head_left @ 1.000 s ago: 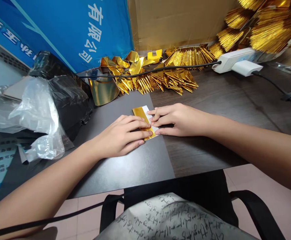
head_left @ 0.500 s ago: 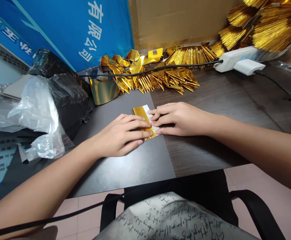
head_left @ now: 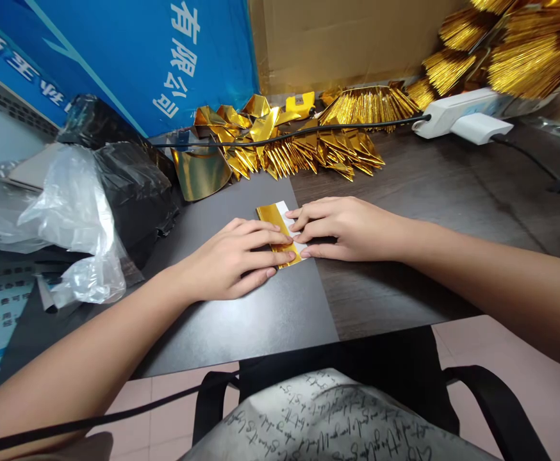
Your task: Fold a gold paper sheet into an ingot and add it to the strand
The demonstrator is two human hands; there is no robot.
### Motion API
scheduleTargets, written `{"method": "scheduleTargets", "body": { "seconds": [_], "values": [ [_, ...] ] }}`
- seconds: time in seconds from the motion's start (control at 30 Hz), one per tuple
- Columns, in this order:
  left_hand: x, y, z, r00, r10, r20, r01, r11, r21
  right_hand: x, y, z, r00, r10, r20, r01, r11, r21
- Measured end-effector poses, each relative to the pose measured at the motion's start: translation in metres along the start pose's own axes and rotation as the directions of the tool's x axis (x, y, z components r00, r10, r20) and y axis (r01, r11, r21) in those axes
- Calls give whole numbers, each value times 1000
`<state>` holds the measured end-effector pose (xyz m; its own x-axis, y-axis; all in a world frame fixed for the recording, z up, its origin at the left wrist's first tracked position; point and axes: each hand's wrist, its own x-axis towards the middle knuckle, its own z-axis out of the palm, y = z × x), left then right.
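Gold paper [head_left: 267,215] lies at a slant on the grey part of the worktop [head_left: 261,330], between your hands, just short of the seam [head_left: 322,285] with the dark wood-grain part [head_left: 380,301]. Left hand [head_left: 232,259]: grip open, fingers laid across the gold face. Right hand [head_left: 342,227]: grip open too, fingertips on the white strip [head_left: 281,209] along the paper's right side; nothing looks pinched, though the undersides are hidden. Main risk, as I judge it, is skew — if your right fingertips push harder than your left ones hold, the paper could turn and the white strip end up uneven. The gold face looks slick and the grey surface shiny, so too light a left hand might let it slide. A dragged nail could scratch the gold; uneven pressure may leave a stray crease, since the stock looks thin. Further off, the black cable [head_left: 380,124] runs across the folded gold pieces [head_left: 284,160] — snag it and that row could be pulled out of order.
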<state>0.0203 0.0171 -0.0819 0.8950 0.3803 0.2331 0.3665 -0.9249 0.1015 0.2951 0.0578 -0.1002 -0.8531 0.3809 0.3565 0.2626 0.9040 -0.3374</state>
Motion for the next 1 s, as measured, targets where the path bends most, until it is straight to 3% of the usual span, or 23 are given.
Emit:
{"method": "scheduleTargets", "body": {
  "seconds": [0.3, 0.53, 1.0],
  "values": [
    [0, 0, 0, 1000, 10, 1, -10, 1000, 18, 5, -1, -5, 984, -178, -32, 175, 983, -60],
    [0, 1, 0, 1000, 7, 4, -7, 1000, 11, 4, -2, -11, 969, -244, 46, 244, 970, 4],
    [0, 3, -2, 999, -27, 33, 28, 999, -20, 9, -22, -16, 956, -244, 161, 272, 945, -182]
  ]
}}
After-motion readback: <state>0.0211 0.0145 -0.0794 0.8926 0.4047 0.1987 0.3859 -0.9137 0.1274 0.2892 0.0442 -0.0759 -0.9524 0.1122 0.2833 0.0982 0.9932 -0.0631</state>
